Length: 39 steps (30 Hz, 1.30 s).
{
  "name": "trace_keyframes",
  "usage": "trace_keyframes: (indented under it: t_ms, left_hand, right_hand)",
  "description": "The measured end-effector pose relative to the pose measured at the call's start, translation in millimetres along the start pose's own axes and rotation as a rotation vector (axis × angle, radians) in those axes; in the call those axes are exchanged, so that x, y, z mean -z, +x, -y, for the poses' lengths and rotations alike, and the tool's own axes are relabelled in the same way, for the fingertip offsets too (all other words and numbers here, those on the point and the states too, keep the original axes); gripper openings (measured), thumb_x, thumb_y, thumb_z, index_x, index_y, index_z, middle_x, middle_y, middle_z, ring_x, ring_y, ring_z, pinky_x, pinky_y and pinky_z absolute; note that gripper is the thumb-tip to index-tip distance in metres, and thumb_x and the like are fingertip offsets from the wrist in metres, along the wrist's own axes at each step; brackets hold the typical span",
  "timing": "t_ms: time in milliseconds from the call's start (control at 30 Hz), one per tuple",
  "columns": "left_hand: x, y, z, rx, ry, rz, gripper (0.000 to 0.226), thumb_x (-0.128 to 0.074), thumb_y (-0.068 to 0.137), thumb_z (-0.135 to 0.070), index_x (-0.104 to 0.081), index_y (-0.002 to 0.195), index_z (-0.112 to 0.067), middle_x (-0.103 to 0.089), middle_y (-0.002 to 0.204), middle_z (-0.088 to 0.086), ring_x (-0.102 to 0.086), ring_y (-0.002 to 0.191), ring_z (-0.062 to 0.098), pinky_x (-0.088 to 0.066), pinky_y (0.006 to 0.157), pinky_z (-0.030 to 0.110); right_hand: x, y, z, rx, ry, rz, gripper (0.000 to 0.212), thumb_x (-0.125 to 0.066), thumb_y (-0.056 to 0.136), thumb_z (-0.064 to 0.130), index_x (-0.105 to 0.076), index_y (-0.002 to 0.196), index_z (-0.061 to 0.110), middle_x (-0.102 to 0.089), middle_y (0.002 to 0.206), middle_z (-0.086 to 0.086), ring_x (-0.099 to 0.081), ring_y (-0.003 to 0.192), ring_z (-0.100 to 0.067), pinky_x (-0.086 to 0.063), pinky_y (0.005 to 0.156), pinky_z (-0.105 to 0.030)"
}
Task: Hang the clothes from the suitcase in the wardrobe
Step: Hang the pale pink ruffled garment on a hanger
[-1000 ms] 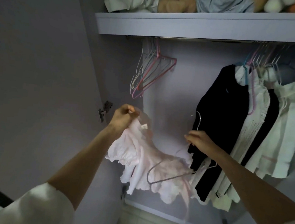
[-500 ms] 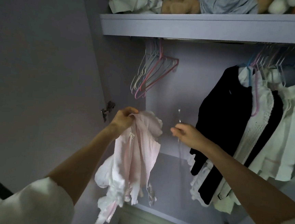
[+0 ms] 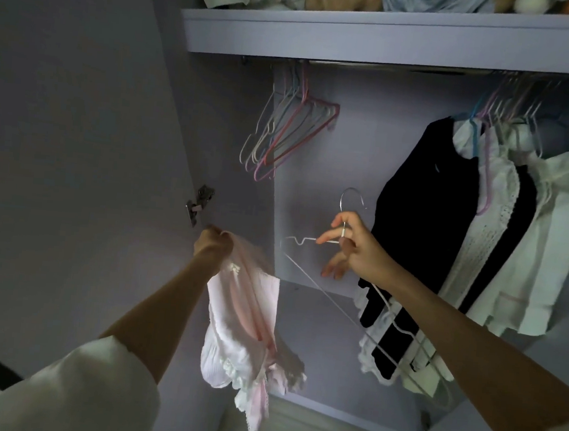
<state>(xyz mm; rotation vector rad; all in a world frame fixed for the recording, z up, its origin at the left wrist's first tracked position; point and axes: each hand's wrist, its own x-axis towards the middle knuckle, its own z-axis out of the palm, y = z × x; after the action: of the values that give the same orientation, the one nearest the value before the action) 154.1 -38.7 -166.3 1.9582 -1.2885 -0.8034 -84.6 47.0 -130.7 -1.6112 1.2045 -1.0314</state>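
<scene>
The left hand (image 3: 212, 243) is clenched on the top of a pink dress (image 3: 246, 322), held high so it hangs straight and free below the fist. The right hand (image 3: 352, 248) pinches a white hanger (image 3: 325, 287) at the neck under its hook, keeping its arm pointed toward the dress, likely for threading in. On the rail (image 3: 375, 67), spare hangers (image 3: 283, 136) sit left, hung clothes (image 3: 474, 232) right, a gap between.

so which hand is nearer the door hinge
Left. The left hand, gripping the pink garment, sits just below and right of the hinge. The right hand, holding a white hanger, is farther right.
</scene>
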Motion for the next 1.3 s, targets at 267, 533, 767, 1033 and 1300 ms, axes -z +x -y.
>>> trace_keyframes:
  t_ms: [267,533,767,1033,1300]
  left_hand:
    - [-15.4,8.0,1.2,0.02,-0.035,0.102,0.033,-0.045,0.09,-0.017,-0.058,0.114,0.0,-0.061,0.116,0.026,-0.058,0.108,0.04,-0.048,0.09,0.043]
    - [-12.2,-15.0,-21.8,-0.113,-0.013,0.164,0.03,-0.047,0.091,-0.017,-0.059,0.117,-0.008,-0.063,0.113,0.019,-0.06,0.105,0.037,-0.05,0.083,0.042]
    - [-2.1,-37.1,-34.1,-0.26,-0.256,0.31,0.024,-0.049,0.091,-0.005,-0.059,0.113,0.0,-0.06,0.099,0.012,-0.056,0.089,0.022,-0.047,0.07,0.025]
    - [11.2,-48.0,-38.4,-0.376,-0.27,0.376,0.012,-0.054,0.091,-0.006,-0.063,0.098,-0.01,-0.058,0.08,-0.002,-0.053,0.078,0.011,-0.042,0.068,0.014]
    - [17.1,-57.1,-45.1,-0.538,-0.133,0.544,0.016,-0.05,0.093,-0.005,-0.063,0.101,-0.01,-0.061,0.088,-0.006,-0.055,0.081,0.001,-0.04,0.07,0.001]
  right_hand:
    - [-13.6,-5.5,13.0,-0.048,-0.041,0.154,0.036,-0.019,0.094,-0.009,-0.031,0.09,0.025,-0.063,0.099,-0.012,-0.048,0.034,-0.015,-0.028,0.035,-0.017]
    - [-35.8,5.5,14.2,0.015,-0.067,0.102,0.042,-0.02,0.092,-0.009,-0.033,0.091,0.03,-0.061,0.096,-0.009,-0.041,0.033,-0.007,-0.032,0.039,-0.018]
    - [-55.0,20.1,6.1,0.14,-0.066,-0.181,0.071,-0.032,0.088,-0.013,-0.023,0.127,0.046,-0.054,0.114,0.002,-0.057,0.048,0.006,-0.05,0.049,-0.026]
    - [-56.0,35.4,-7.2,0.029,0.106,-0.371,0.029,-0.038,0.086,-0.014,-0.036,0.094,0.014,-0.065,0.096,-0.006,-0.052,0.043,-0.001,-0.039,0.048,-0.015]
    - [-53.8,40.6,-5.4,0.246,-0.29,-0.45,0.026,-0.042,0.092,0.017,-0.058,0.084,-0.001,-0.063,0.089,-0.014,-0.057,0.087,-0.026,-0.042,0.081,-0.026]
